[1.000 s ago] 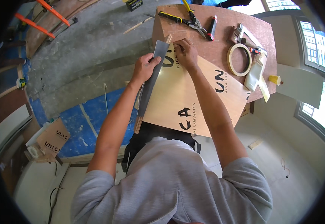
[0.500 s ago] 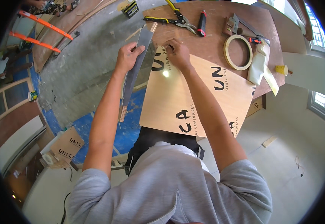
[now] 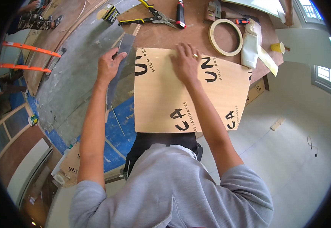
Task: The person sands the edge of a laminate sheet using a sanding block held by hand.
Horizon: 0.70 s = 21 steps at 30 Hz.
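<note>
The left hand pinches one grey strip, left of one printed board; the right hand, empty, fingers loosely spread, is over that board. One table bears one cutter and one tape roll.

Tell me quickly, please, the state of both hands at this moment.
Left hand: closed, holding the grey strip.
Right hand: open, palm down over the tan sheet, gripping nothing.
</note>
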Available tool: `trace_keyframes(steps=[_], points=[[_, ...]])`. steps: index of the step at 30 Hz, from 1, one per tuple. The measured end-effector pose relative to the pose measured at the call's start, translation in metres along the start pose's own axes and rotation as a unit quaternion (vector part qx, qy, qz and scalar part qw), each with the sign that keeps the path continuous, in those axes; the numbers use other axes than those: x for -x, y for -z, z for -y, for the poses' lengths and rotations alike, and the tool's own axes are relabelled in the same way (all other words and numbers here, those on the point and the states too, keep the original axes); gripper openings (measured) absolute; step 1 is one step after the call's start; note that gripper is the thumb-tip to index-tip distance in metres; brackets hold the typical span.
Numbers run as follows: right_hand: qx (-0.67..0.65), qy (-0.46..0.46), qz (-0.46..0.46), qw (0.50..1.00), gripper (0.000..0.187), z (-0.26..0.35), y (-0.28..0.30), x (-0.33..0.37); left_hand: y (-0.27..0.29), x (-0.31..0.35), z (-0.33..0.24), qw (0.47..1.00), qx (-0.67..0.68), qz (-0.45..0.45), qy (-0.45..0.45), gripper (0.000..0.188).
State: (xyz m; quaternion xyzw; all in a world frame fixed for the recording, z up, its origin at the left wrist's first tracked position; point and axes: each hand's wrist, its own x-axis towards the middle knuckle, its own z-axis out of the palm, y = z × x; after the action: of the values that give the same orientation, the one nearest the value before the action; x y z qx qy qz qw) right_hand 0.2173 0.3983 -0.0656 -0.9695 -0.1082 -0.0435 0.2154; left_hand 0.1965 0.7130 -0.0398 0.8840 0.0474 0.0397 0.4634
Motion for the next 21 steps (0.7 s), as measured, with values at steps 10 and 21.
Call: trace_keyframes(steps=[10, 21], points=[[0.036, -0.02, 0.033, 0.999, 0.06, -0.053, 0.011, 0.035, 0.0, -0.034, -0.025, 0.986, 0.025, 0.161, -0.017, 0.035], [-0.31, -0.687, -0.352, 0.554, 0.079, -0.141, 0.109, 0.365, -0.057, -0.101, -0.104, 0.906, 0.058, 0.417, 0.026, 0.03]])
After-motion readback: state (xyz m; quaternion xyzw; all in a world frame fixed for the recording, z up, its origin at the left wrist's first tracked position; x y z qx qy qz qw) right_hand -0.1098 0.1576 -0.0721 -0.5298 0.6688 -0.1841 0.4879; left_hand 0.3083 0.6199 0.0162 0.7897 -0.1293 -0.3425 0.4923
